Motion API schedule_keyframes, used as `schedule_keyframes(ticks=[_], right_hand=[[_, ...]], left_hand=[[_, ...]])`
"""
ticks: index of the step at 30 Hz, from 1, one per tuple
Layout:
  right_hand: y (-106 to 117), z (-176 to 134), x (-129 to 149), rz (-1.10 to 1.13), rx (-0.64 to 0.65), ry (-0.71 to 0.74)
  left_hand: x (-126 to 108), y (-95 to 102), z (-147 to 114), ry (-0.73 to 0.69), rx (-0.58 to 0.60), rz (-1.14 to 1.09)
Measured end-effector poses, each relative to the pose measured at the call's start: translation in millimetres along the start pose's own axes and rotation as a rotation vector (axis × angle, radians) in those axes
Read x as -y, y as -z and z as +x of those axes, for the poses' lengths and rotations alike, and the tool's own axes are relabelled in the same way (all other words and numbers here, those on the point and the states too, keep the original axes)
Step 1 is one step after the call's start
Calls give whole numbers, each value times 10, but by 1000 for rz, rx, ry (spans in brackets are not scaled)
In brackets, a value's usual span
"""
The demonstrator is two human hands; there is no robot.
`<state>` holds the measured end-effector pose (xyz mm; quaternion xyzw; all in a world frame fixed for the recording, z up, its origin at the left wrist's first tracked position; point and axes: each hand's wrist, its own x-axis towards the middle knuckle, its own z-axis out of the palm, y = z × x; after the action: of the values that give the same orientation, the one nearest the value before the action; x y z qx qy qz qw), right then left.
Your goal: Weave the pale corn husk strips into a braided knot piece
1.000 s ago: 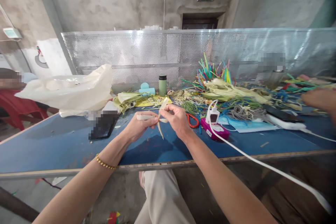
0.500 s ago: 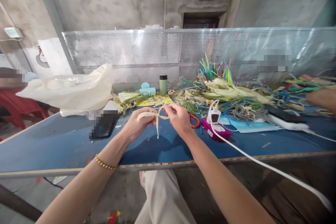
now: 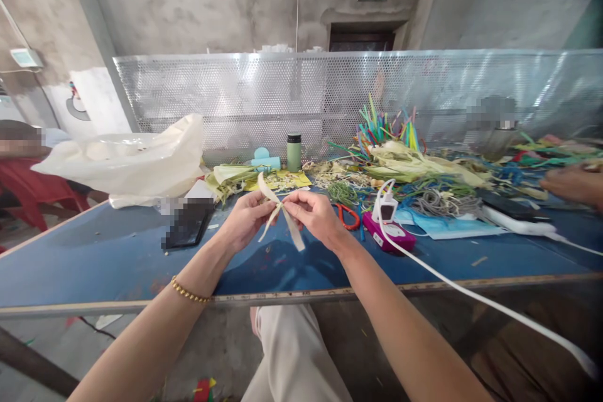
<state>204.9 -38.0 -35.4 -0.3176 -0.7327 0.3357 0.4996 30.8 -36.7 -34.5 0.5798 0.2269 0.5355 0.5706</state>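
Observation:
Between my hands, above the blue table [image 3: 117,264], is a knotted pale strip [image 3: 294,233] that looks like corn husk. One end points up and two tails hang down from the crossing. My left hand [image 3: 249,218] is closed, its thumb and fingers pinching the strip at the left of the knot. From the other side, my right hand [image 3: 313,213] pinches it close to the crossing. The fingertips of both hands nearly meet and partly hide the knot. Orange-handled scissors [image 3: 347,218] lie just right of my right hand.
A white cable runs from a purple box [image 3: 389,232] across the table edge. Behind are a green bottle [image 3: 294,154], heaped husks [image 3: 414,163] and colourful sticks [image 3: 386,129]. On the left lie a phone [image 3: 191,226] and a plastic bag [image 3: 127,157]. Another person's hand [image 3: 572,183] is far right.
The strip has turned in my fingers: one end now points up and two tails hang, where it lay more sideways before. My right hand has shifted slightly left and down.

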Motion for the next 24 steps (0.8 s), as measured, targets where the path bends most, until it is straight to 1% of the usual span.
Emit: schedule_keyframes(ticks=[5,7,9,11,13,16,17,19,22,24], right_hand=[[-4,-24,21,56,81,-75],[0,-34,47,94,84,-80],[6,-39,72,155,71,-81],[10,-36,88,211,43,-80],[10,-24,89,244,-9,-81],[1,1,61,215,-111,-98],[-4,9,49,191,-140,-104],[-16,18,29,152,-174,-105],[-33,15,23,165,-163,-93],[-41,9,29,202,-141,-91]], left_hand=[[7,-10,-4,-2,-24,60],[43,9,11,-10,-57,146],[84,43,35,-39,-114,268],[106,81,56,-112,-203,389],[93,106,59,-221,-306,478],[19,95,16,-385,-469,493],[-10,78,-6,-428,-482,478],[-55,32,-46,-459,-432,486],[-76,-43,-72,-405,-248,580],[-64,-75,-67,-370,-150,579]])
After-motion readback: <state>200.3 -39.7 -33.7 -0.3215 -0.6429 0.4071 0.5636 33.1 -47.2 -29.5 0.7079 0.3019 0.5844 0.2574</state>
